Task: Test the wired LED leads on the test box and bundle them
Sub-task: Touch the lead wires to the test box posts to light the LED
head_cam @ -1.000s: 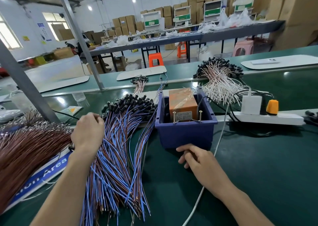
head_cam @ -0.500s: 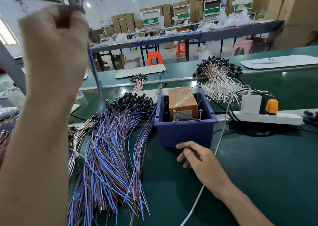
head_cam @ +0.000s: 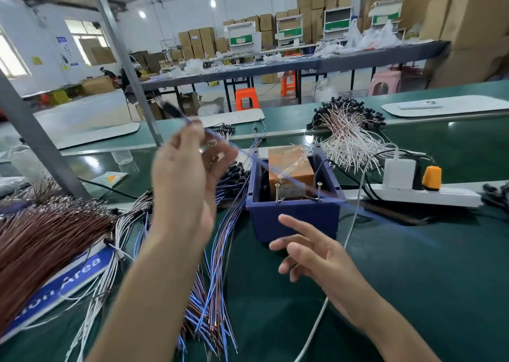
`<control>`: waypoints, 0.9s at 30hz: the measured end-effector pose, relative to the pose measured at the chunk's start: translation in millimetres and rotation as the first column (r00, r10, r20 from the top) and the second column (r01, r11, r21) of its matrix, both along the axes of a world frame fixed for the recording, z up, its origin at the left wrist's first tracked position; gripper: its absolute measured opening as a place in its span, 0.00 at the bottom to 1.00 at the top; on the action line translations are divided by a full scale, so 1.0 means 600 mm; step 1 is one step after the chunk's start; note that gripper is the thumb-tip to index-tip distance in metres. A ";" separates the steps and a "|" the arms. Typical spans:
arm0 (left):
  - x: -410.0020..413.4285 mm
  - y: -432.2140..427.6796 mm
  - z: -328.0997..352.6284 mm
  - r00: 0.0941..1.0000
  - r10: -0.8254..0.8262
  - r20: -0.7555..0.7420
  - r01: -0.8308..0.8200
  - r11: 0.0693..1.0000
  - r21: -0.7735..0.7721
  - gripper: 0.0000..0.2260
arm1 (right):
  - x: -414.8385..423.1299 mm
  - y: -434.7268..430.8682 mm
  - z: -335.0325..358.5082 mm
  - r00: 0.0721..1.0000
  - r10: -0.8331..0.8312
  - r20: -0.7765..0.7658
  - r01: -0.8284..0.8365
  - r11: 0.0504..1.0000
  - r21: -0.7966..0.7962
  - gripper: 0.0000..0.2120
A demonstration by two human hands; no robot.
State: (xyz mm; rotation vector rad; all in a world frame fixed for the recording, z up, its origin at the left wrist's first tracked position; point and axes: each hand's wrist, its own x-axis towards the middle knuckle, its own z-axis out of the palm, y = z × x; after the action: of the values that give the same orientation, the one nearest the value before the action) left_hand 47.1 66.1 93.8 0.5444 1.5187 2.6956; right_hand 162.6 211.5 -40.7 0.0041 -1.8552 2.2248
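My left hand (head_cam: 187, 174) is raised above the table and pinches one blue-wired LED lead (head_cam: 292, 181) near its black head. The blurred wire slants down to the right across the test box. The test box (head_cam: 296, 215) is a dark blue tray holding an orange unit (head_cam: 290, 166) with two upright metal pins (head_cam: 277, 193) at its front. My right hand (head_cam: 311, 251) hovers just in front of the box with fingers spread, holding nothing. A fan of blue and copper leads (head_cam: 217, 292) lies on the green table under my left forearm.
A brown wire bundle (head_cam: 46, 232) lies at the left over a blue sign. White-wired leads (head_cam: 347, 133) are piled behind the box. A white power strip (head_cam: 429, 195) with a charger and orange plug sits to the right. A grey post (head_cam: 33, 138) slants at the left.
My left hand lifted one blue lead out of the pile, swung it high, then lowered it toward the box. My right hand rose off the table and spread its fingers.
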 end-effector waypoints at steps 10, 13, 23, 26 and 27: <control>-0.006 0.028 -0.177 0.957 0.236 0.167 -0.200 0.958 -0.205 0.07 | -0.003 0.011 0.013 0.978 -0.209 0.008 0.197 0.910 -0.365 0.15; -0.016 0.017 -0.193 0.932 0.273 0.239 -0.233 0.956 -0.180 0.08 | -0.003 0.015 0.014 0.974 -0.226 0.017 0.213 0.890 -0.404 0.18; -0.012 0.014 -0.208 0.889 0.226 0.398 -0.177 0.972 -0.155 0.08 | -0.002 0.015 0.013 0.972 -0.236 -0.002 0.196 0.812 -0.549 0.09; -0.010 0.014 -0.209 0.905 0.228 0.360 -0.169 0.967 -0.189 0.08 | -0.002 0.015 0.012 0.961 -0.275 -0.014 0.227 0.819 -0.526 0.12; -0.010 0.013 -0.210 0.908 0.229 0.351 -0.166 0.965 -0.202 0.08 | -0.001 0.017 0.012 0.958 -0.287 -0.020 0.235 0.821 -0.521 0.12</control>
State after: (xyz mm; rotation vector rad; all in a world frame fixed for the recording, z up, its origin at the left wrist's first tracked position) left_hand 41.3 74.0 -32.0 -0.1325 1.7387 2.5677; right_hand 162.2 221.5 -33.6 -0.2199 -1.0791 2.3900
